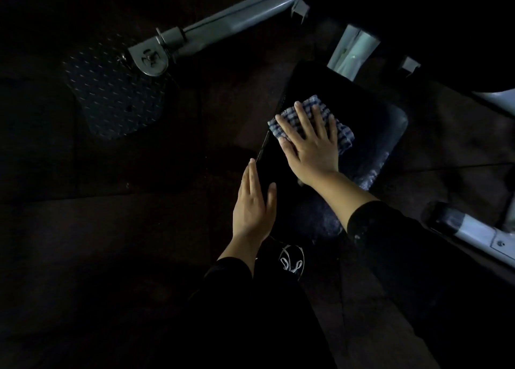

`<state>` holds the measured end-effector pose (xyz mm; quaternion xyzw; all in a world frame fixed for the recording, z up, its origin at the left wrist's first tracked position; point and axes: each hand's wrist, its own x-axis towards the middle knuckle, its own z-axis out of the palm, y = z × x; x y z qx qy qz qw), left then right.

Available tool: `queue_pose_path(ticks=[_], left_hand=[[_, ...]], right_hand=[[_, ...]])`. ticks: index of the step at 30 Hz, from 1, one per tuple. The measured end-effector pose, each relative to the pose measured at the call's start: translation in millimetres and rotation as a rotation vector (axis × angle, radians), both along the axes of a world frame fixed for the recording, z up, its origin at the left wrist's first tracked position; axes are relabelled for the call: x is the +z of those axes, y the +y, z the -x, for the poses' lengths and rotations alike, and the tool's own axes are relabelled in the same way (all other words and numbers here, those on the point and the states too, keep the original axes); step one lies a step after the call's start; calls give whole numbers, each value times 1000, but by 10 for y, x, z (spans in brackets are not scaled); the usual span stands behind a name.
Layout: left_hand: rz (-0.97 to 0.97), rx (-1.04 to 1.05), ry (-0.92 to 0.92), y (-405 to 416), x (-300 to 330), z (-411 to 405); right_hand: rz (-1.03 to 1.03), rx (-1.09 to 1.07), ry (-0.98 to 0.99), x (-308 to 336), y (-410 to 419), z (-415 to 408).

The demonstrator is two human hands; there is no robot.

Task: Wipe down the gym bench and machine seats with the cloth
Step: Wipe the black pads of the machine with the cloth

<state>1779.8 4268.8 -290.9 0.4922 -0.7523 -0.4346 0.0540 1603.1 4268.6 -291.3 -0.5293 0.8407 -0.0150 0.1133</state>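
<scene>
A black padded machine seat (373, 134) fills the middle right of the dim view. On it lies a folded blue-and-white checked cloth (344, 134). My right hand (309, 143) lies flat on the cloth, fingers spread, pressing it onto the seat. My left hand (252, 207) rests against the seat's near left edge, fingers straight and together, with nothing in it. Part of the seat's right side shows a dull, streaked sheen.
A grey metal frame tube (228, 20) runs across the top, hinged to a studded footplate (111, 95) on the left. More grey frame parts (354, 51) stand behind the seat and at the lower right (479, 232). A shoe with white laces (291, 261) is below the seat. The floor is dark.
</scene>
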Motion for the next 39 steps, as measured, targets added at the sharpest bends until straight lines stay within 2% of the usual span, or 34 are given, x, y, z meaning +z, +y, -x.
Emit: queue_pose_path(ticks=[4,8,12,17,20,24,29,34,39], left_hand=[[-45,45,33,-8,16,-29],[-71,42,38,3,25,-36],[-77,52,56,19,36,-23],[-55,31,29,4,49,-24],[-81,39,18,-14,53,-24],[-106,21,16,-44,69,-44],[-94,-8,46,-20,76,-49],[-76,-9,14,-40,55,-40],[-91,0,7,-64,56,-41]], right_hand=[[46,143,5,-14,67,-177],[124,270,31,-34,530,-178],[119,186,39,-3,800,143],[75,-1,46,-21,258,151],[67,110,38,-42,34,-153],[81,235,16,-14,425,-313],[75,134,39,21,822,130],[53,-65,47,1,289,141],[67,146,33,-47,273,-332]])
